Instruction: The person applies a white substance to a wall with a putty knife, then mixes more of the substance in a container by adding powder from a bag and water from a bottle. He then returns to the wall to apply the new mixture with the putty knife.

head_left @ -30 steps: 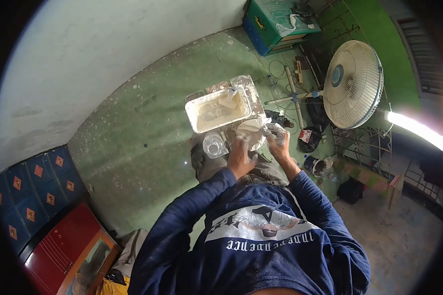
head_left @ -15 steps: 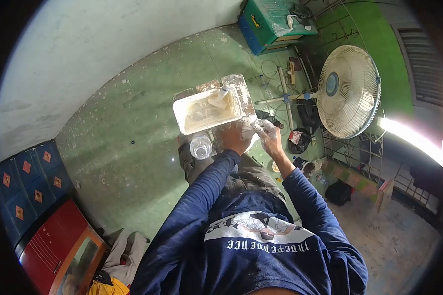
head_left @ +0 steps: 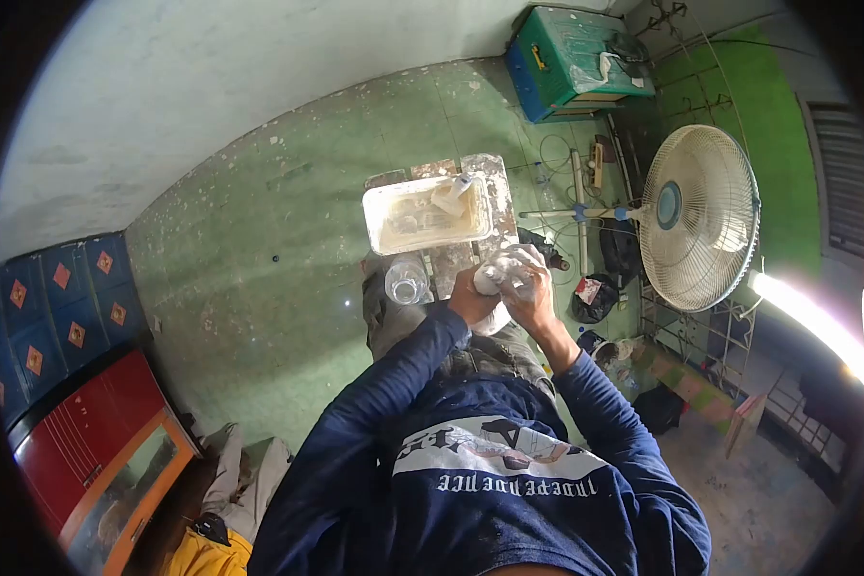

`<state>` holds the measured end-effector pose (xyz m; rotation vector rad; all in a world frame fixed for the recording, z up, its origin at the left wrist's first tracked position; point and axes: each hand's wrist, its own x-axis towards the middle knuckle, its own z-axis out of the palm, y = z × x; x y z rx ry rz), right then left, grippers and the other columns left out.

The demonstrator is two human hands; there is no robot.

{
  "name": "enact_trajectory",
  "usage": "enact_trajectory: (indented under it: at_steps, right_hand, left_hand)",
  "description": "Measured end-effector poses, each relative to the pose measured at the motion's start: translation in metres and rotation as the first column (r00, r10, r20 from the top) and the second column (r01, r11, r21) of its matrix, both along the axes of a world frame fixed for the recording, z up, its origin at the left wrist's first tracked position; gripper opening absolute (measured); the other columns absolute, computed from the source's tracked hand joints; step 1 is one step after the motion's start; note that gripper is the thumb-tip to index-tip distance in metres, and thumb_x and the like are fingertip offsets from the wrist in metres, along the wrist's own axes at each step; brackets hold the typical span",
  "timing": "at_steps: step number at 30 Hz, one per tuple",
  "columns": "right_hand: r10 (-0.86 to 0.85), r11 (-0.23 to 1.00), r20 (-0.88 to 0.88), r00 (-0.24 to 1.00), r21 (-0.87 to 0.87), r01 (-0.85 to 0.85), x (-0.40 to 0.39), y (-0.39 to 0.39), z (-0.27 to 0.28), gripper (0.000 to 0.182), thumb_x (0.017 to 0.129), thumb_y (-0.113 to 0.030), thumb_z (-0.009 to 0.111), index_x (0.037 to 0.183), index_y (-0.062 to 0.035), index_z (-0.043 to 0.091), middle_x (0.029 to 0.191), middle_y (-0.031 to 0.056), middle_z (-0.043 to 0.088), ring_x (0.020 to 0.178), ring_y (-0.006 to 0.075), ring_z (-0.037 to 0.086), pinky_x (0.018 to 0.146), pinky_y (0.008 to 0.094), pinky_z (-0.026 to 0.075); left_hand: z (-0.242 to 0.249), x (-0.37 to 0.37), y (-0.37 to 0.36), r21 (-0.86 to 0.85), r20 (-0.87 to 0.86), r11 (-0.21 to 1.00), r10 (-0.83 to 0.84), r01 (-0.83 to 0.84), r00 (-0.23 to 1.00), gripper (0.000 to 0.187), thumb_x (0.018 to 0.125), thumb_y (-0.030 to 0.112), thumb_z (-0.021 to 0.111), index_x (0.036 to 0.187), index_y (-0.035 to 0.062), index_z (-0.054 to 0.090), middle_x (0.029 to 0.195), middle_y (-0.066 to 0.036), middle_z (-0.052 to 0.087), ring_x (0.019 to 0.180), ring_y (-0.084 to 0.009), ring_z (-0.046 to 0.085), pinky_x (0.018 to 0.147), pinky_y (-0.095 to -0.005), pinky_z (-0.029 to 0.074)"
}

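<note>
My left hand [head_left: 470,298] is closed around a whitish object [head_left: 494,322] whose kind I cannot make out; part of it shows below the fingers. My right hand [head_left: 526,288], smeared with white, curls over the same object from the other side, and the two hands touch. Beyond them a white rectangular basin [head_left: 373,230] holds a pale coating and a white tool-like thing [head_left: 448,198] leaning in its far right corner. It stands on a paint-spattered wooden bench [head_left: 497,197]. A clear plastic cup [head_left: 406,280] stands left of my left hand.
A standing fan [head_left: 693,216] is to the right, its pole lying across towards the bench. A green cabinet [head_left: 586,58] stands at the back, and a lit tube lamp [head_left: 816,326] at the right. A black plastic bag [head_left: 593,302] lies on the green floor [head_left: 259,317].
Both hands have drawn closer together and slightly nearer my body, with the right hand now over the whitish object. The whole view has shifted a little.
</note>
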<state>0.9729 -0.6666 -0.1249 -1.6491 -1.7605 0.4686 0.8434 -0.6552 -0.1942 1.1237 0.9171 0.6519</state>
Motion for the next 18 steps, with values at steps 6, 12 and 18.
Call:
enact_trajectory:
  at_steps: [6,12,18]
  right_hand:
    - [0.046,0.934,-0.024,0.999,-0.353,-0.051,-0.037,0.033,0.038,0.027,0.079,-0.013,0.063,0.104,-0.0104,0.07,0.091,0.0148,0.066,0.084,0.0328,0.063,0.072,0.042,0.051]
    - [0.326,0.899,0.134,0.936,-0.35,-0.263,-0.032,0.06,0.037,0.027,0.086,-0.022,0.062,0.111,-0.012,0.067,0.091,0.015,0.066,0.083,0.0345,0.063,0.072,0.0421,0.052]
    - [0.341,0.578,-0.124,0.932,-0.754,-0.312,0.034,0.076,0.066,0.077,0.066,-0.034,0.083,0.132,-0.0133,0.05,0.127,0.013,0.057,0.118,0.0264,0.053,0.099,0.0383,0.044]
  left_hand:
    - [-0.013,-0.016,-0.008,-0.374,0.138,0.922,0.166,-0.104,0.976,0.04,0.087,0.0,0.058,0.124,0.0029,0.042,0.111,-0.012,0.06,0.102,-0.0191,0.06,0.077,-0.033,0.054]
    - [0.04,-0.024,0.017,-0.758,0.27,0.651,0.349,-0.025,0.898,0.033,0.091,0.008,0.052,0.123,0.0029,0.046,0.109,-0.012,0.062,0.098,-0.0245,0.064,0.079,-0.0401,0.057]
    - [0.038,-0.029,0.022,-0.847,0.473,0.456,0.415,0.273,0.777,0.037,0.095,0.024,0.047,0.124,0.0011,0.052,0.11,-0.014,0.064,0.095,-0.0248,0.066,0.08,-0.0379,0.056]
